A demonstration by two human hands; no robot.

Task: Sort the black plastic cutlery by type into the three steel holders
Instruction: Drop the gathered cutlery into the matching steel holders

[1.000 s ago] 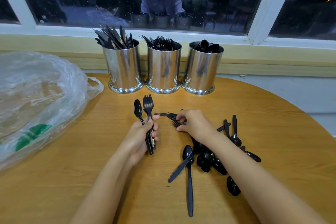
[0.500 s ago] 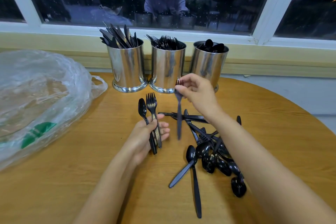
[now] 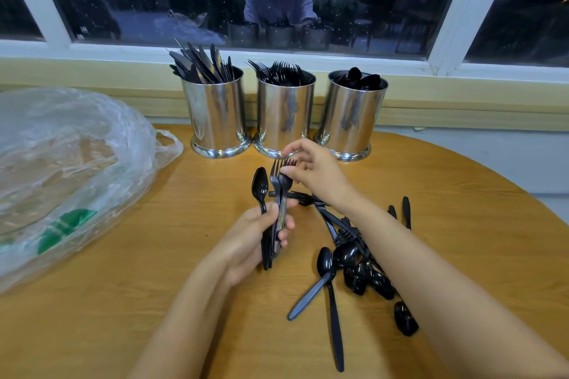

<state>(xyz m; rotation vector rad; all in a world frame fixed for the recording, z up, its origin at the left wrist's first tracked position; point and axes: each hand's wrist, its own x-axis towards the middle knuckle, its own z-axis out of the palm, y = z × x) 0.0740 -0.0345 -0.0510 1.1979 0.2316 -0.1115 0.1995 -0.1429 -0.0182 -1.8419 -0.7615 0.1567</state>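
Left hand (image 3: 255, 238) gripping spoon (image 3: 260, 186) and fork (image 3: 274, 171) handles, right hand (image 3: 318, 174) pinching second fork (image 3: 285, 184) just above

Head view: your camera looks forward and down, close over the table (image 3: 123, 332).
Facing: holders (image 3: 284, 114) at your 12 o'clock.

Steel holders (image 3: 284, 114) were three, in a row at the far edge of the counter (image 3: 92, 317): one of knives left, one of forks middle, one of spoons right. Contents were too dense to count. Plastic bag (image 3: 61, 163): one, left. The left grip (image 3: 255, 240) held one spoon (image 3: 260, 186) and two forks (image 3: 281, 181). The loose pile (image 3: 360, 268), near right, showed at least five spoon bowls.
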